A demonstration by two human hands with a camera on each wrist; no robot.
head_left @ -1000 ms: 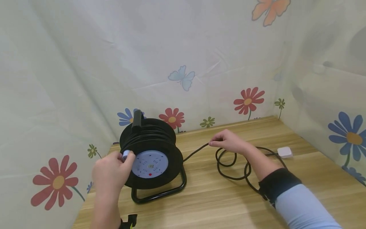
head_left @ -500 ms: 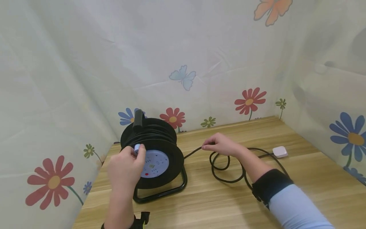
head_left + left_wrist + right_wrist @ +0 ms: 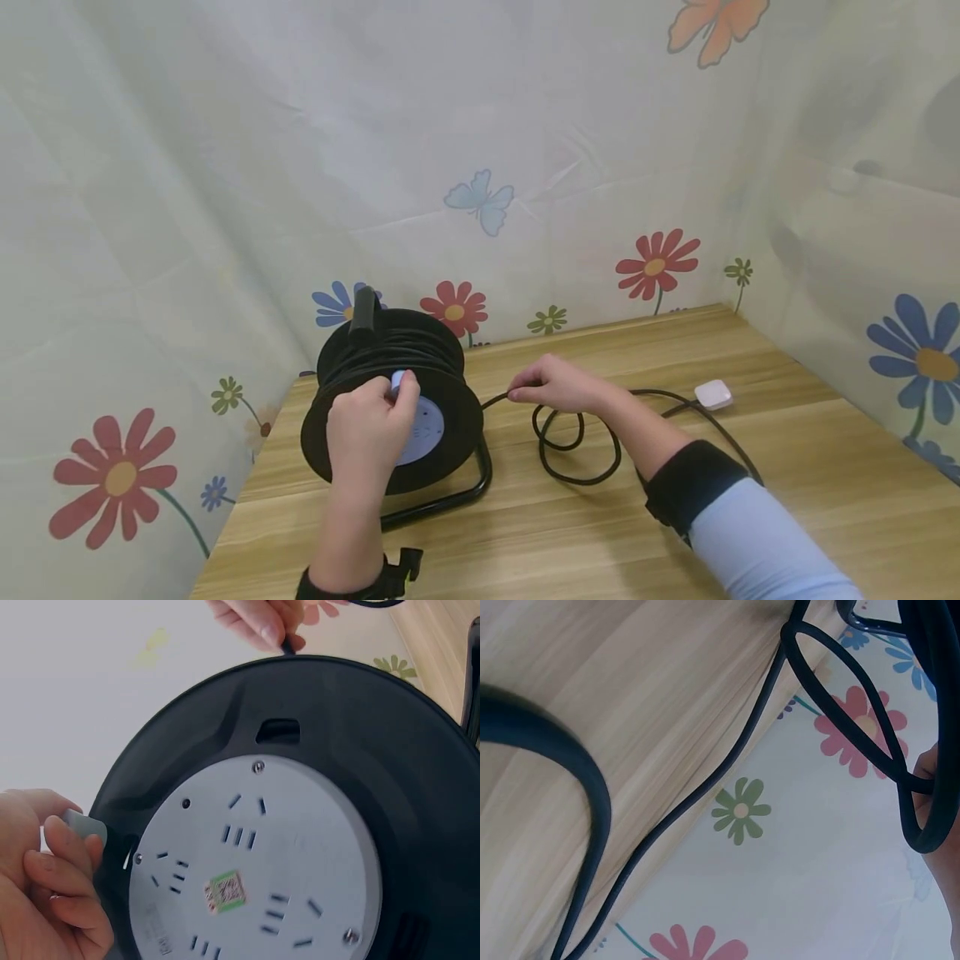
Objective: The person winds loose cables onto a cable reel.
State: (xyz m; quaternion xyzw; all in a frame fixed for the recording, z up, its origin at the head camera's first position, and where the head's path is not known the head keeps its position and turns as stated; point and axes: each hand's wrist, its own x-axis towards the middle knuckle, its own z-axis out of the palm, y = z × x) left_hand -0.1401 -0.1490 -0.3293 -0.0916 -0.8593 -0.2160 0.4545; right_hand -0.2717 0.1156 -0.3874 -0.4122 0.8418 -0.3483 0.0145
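Observation:
A black cable reel (image 3: pixel 322 429) with a round grey-blue socket panel (image 3: pixel 424 435) stands on the left of the table. My left hand (image 3: pixel 367 429) grips the small blue-grey crank knob (image 3: pixel 397 381) on its front disc, at the top in the head view. In the left wrist view, thumb and fingers wrap the knob (image 3: pixel 88 826), and the sockets face the camera. To the right of the reel, my right hand (image 3: pixel 558 385) pinches the black cable (image 3: pixel 495 400) where it runs into the drum. Slack cable loops (image 3: pixel 847 731) hang close to the right wrist camera.
The reel's black tubular stand (image 3: pixel 450 502) rests on the wooden table (image 3: pixel 555 542), and its carry handle (image 3: pixel 363 315) points up. A white plug (image 3: pixel 713 395) ends the loose cable at the right. A flower-printed curtain (image 3: pixel 555 108) borders the table behind and at the sides.
The knob has swung up and to the right with my left hand as the disc turns. My right hand has come closer to the reel with the cable; the loops and plug have shifted left.

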